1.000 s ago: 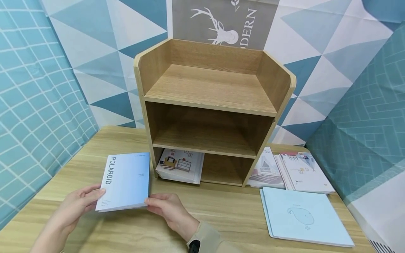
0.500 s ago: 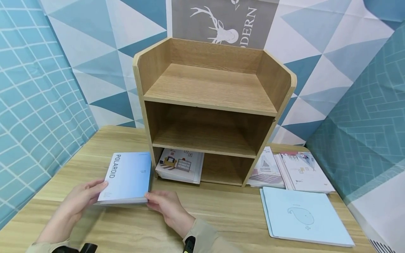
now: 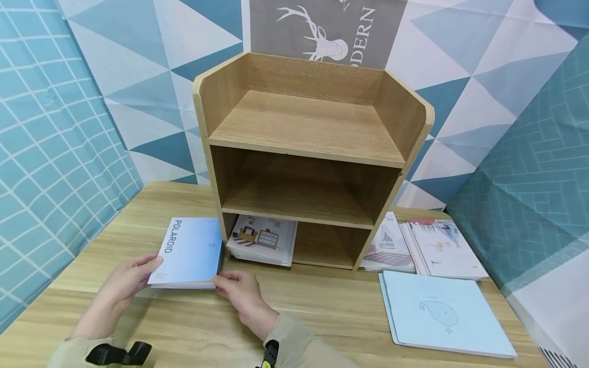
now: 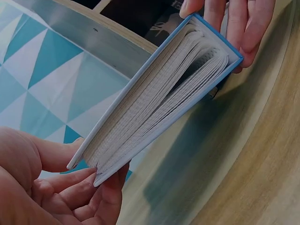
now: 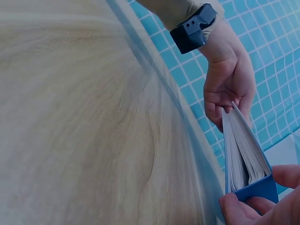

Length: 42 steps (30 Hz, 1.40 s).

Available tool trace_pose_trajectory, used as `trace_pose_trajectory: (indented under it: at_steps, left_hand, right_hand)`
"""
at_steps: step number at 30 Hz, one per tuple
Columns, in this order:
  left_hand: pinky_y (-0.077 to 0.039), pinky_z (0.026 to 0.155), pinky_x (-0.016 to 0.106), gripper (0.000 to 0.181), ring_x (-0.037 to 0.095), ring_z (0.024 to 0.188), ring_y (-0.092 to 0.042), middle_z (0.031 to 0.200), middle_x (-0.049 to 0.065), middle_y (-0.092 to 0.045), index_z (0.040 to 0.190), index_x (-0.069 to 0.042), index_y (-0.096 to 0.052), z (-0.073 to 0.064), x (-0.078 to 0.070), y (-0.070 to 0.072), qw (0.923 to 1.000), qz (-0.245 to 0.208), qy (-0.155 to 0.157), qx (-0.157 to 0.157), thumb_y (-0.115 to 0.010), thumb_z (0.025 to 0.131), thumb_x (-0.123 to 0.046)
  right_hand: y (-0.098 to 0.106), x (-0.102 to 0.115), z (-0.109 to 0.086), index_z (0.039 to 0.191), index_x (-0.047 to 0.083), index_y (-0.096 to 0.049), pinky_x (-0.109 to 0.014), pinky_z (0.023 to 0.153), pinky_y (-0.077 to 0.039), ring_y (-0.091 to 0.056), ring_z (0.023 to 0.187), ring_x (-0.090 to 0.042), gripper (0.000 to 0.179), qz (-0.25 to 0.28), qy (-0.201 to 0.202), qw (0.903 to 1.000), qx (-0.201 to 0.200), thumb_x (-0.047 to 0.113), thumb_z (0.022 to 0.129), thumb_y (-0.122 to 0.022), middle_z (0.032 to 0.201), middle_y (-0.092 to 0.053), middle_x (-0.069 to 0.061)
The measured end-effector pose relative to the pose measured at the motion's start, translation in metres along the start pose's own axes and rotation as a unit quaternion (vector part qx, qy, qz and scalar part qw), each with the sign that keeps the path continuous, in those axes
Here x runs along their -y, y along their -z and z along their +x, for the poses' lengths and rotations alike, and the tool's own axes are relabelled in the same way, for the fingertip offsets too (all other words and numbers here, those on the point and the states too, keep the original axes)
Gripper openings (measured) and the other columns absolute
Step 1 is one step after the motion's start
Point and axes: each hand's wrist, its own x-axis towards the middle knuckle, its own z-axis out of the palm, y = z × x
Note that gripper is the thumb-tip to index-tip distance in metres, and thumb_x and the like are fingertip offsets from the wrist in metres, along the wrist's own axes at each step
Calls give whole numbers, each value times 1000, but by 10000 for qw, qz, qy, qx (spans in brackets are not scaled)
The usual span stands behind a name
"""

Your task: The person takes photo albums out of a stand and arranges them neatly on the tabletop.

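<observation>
A blue-and-white photo album (image 3: 190, 250) marked POLAROID is held between both hands, left of the shelf unit in the head view. My left hand (image 3: 129, 281) pinches the edges of its covers at the lower left, thumb on the front. At the lower right corner, my right hand (image 3: 244, 296) grips the spine side, thumb on the cover and fingers behind. In the left wrist view the album (image 4: 159, 103) shows its page edges, with a gap among the pages near the blue spine. A shadow falls on the table below it.
A wooden shelf unit (image 3: 299, 159) stands at the centre back. Books (image 3: 264, 240) lie in its bottom compartment, on the left. To its right are more books (image 3: 444, 250) and light blue whale-cover books (image 3: 446, 312) on the wooden table (image 3: 322, 317).
Both hands have moved the album away from the body and slightly right, close to the shelf's left side. Its cover appears more foreshortened, and more of the lower page edge shows.
</observation>
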Motion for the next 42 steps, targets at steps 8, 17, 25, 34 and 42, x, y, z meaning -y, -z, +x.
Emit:
trace_pose_trajectory:
  at_steps: [8,17,25,34,42]
  left_hand:
    - [-48,67,15,69,-11,74,-53,79,-25,-55,136,18,-15,8,-2,0,9988,-463,-140,39,-43,96,-30]
    - [-45,68,13,69,-10,75,-51,78,-25,-52,138,15,-11,21,-4,3,9973,-715,-130,98,-42,96,-30]
    - [-46,67,14,70,-8,72,-54,75,-24,-55,138,15,-9,32,-11,4,9939,-1082,-177,144,-45,95,-27]
    - [-46,69,14,68,-9,76,-53,80,-24,-54,138,15,-6,39,-8,7,9937,-1030,-175,395,-41,96,-26]
    - [-47,65,18,68,-4,70,-57,73,-22,-59,139,11,-4,51,-13,11,9925,-1104,38,526,-43,96,-24]
  right_hand:
    - [-5,2,4,96,-2,-67,-28,74,-54,-65,83,-19,21,-8,0,9999,-159,8,78,-69,90,-66,-6]
    - [-12,9,9,97,-1,-65,-30,77,-53,-64,84,-18,22,-135,-7,9995,-269,10,79,-68,91,-65,-6]
    - [-18,13,12,102,-3,-63,-34,79,-53,-64,88,-22,24,-213,-18,9988,-439,9,82,-64,95,-65,-9]
    - [-20,12,16,104,1,-64,-33,79,-52,-62,89,-19,22,-397,-35,9979,-508,7,83,-61,99,-63,-7]
    - [-22,13,20,105,7,-66,-32,80,-49,-61,87,-17,33,-716,87,9953,-648,-7,78,-54,92,-65,-4]
